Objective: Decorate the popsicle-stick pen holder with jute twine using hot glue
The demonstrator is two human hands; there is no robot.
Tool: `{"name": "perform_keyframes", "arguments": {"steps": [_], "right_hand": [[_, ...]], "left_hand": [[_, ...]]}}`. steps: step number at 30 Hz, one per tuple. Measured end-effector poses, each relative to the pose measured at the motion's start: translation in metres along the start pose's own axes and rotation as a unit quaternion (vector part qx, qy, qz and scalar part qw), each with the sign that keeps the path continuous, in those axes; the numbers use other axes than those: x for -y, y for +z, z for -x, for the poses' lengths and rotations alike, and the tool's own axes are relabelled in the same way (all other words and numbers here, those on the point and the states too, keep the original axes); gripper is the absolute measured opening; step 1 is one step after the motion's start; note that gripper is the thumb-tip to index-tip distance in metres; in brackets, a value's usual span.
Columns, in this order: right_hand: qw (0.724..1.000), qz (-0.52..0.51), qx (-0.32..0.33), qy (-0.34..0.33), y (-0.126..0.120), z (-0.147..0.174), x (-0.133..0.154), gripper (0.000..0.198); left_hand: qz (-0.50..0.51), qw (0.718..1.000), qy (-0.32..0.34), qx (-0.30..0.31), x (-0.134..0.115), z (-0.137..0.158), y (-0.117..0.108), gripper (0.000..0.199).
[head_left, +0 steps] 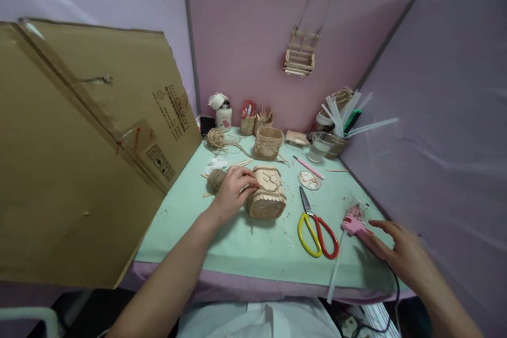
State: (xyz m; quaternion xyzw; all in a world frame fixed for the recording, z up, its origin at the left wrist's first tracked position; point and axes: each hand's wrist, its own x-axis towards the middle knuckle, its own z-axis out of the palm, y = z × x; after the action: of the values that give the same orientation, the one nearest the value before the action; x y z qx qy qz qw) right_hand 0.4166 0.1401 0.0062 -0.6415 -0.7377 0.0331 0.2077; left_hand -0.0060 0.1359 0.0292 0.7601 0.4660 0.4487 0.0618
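Note:
My left hand (236, 190) rests its bent fingers on the left side of a small craft-stick pot (267, 206). The pot lies on its side with twine around it, its round base towards me. My right hand (407, 248) is beside a pink hot glue gun (354, 224), with the thumb along its handle and the index finger stretched out apart from it. A long white glue stick (336, 269) trails from the gun towards the table edge. Scissors (311, 216) with one yellow and one red handle lie between the hands, blades slightly apart.
A ball of twine (216, 180) lies left of the pot. Behind stand another craft-stick pot (268, 143), a bottle (224, 116) and a clear cup (319, 148). A pink pen (309, 167) and a small dish (309, 180) lie to the right. A cardboard box (99, 153) borders the left.

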Motion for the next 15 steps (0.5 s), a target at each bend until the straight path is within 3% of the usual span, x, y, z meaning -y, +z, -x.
{"name": "perform_keyframes", "arguments": {"steps": [5, 10, 15], "right_hand": [[0.999, 0.020, 0.039, 0.008, 0.016, 0.005, -0.021, 0.055], [0.998, 0.026, 0.045, 0.027, 0.029, -0.002, -0.014, 0.052], [0.995, 0.057, 0.058, 0.060, 0.027, -0.008, -0.002, 0.043]], "left_hand": [[-0.014, 1.000, 0.011, 0.011, 0.002, -0.005, 0.001, 0.012], [-0.038, 0.998, 0.039, 0.045, 0.005, -0.010, -0.004, 0.011], [-0.049, 0.994, 0.046, 0.083, 0.007, -0.015, -0.006, 0.011]]}}
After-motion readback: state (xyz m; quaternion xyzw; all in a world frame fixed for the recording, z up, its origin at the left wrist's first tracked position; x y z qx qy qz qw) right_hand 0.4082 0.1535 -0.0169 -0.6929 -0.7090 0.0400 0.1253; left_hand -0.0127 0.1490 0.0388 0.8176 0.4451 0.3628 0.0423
